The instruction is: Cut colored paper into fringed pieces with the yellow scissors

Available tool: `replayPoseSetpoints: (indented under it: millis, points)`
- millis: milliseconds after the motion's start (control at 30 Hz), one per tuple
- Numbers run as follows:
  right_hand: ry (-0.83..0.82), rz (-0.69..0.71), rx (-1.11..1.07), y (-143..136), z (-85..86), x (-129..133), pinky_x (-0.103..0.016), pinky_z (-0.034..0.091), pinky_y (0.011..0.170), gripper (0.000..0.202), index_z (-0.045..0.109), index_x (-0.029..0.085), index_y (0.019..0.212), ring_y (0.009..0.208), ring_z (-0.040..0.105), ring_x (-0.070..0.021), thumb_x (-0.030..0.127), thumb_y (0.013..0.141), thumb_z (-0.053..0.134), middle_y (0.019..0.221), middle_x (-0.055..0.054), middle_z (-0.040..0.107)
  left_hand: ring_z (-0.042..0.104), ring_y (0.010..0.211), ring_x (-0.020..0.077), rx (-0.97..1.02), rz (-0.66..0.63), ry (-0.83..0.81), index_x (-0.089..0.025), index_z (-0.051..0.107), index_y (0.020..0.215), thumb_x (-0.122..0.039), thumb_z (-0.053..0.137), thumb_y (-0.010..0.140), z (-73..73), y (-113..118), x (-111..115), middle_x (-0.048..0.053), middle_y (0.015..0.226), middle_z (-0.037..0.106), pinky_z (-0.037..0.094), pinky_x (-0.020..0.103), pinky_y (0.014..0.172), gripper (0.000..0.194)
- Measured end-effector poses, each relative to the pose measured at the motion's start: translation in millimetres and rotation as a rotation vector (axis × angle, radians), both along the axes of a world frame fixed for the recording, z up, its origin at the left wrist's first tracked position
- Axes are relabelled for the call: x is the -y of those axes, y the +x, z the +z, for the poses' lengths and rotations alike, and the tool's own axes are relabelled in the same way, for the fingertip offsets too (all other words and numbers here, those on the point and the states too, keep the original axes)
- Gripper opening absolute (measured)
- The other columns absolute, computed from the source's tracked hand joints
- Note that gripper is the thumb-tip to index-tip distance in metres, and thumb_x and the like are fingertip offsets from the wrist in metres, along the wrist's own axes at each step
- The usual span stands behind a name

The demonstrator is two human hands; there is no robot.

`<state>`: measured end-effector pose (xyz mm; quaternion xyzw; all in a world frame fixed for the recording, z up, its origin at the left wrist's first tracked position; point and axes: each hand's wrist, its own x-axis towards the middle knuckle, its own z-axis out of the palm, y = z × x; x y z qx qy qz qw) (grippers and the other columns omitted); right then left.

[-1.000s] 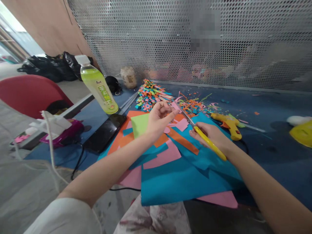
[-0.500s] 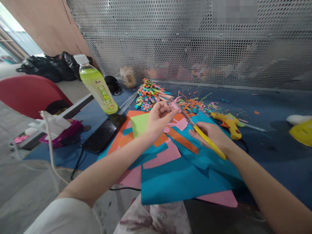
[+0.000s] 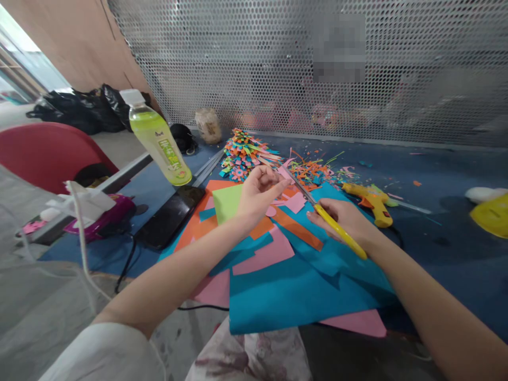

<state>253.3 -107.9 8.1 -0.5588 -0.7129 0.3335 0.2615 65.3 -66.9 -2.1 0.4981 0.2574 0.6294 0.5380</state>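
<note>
My right hand [image 3: 337, 214] is closed round the yellow handles of a pair of scissors [image 3: 342, 231], whose metal blades point up and left. At the blade tips is a small pink paper piece [image 3: 284, 173], pinched in the fingers of my left hand [image 3: 264, 191]. Below both hands lie a large blue paper sheet [image 3: 301, 293], an orange paper strip [image 3: 299, 228], a pink paper scrap [image 3: 266, 255] and a lime green sheet [image 3: 227, 203]. Just behind my left hand stands a cone covered in curled paper bits [image 3: 244, 153].
A heap of paper clippings [image 3: 311, 170] lies behind the scissors. To the right is a yellow glue gun [image 3: 373, 203]. At left stand a green drink bottle [image 3: 161, 140] and a black phone [image 3: 172, 217]. A perforated metal panel [image 3: 254, 63] closes off the back of the table.
Both hands, the scissors and the pink paper stay almost exactly where they were. I see no clear movement on the table.
</note>
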Motion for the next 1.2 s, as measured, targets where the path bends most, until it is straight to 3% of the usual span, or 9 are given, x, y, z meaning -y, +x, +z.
replayPoseSetpoints:
  millis: [267, 633, 1067, 1200]
  points:
    - [0.022, -0.014, 0.043, 2, -2.3, -1, -0.027, 0.024, 0.046, 0.051, 0.037, 0.025, 0.061, 0.050, 0.034, -0.0111, 0.070, 0.072, 0.058, 0.054, 0.006, 0.033, 0.056, 0.052, 0.0035, -0.060, -0.062, -0.028, -0.019, 0.043, 0.073, -0.035, 0.085, 0.061, -1.7, -2, 0, -0.005, 0.067, 0.062, 0.048, 0.016, 0.050, 0.047]
    - [0.112, -0.074, 0.151, -4, -3.5, -1, -0.027, 0.025, 0.048, 0.055, 0.037, 0.024, 0.059, 0.053, 0.033, -0.0114, 0.075, 0.072, 0.051, 0.055, 0.005, 0.034, 0.056, 0.053, 0.0040, -0.026, -0.053, -0.022, -0.019, 0.042, 0.072, -0.032, 0.085, 0.062, -4.8, 2, -2, -0.006, 0.064, 0.060, 0.046, 0.016, 0.050, 0.046]
    - [0.113, -0.141, 0.187, -2, -9.1, -6, -0.026, 0.026, 0.043, 0.056, 0.033, 0.025, 0.053, 0.044, 0.036, -0.0112, 0.075, 0.071, 0.051, 0.046, 0.005, 0.033, 0.055, 0.049, 0.0026, -0.079, -0.011, -0.119, -0.019, 0.041, 0.072, -0.030, 0.086, 0.057, -17.1, 6, -13, -0.007, 0.063, 0.063, 0.044, 0.014, 0.048, 0.049]
    - [0.170, -0.225, 0.205, 4, -9.7, -12, -0.027, 0.029, 0.044, 0.055, 0.034, 0.025, 0.052, 0.044, 0.040, -0.0126, 0.073, 0.073, 0.052, 0.044, 0.004, 0.036, 0.058, 0.055, 0.0056, -0.131, -0.032, -0.105, -0.019, 0.041, 0.073, -0.032, 0.083, 0.060, -18.7, 2, -15, -0.007, 0.061, 0.060, 0.047, 0.016, 0.050, 0.045]
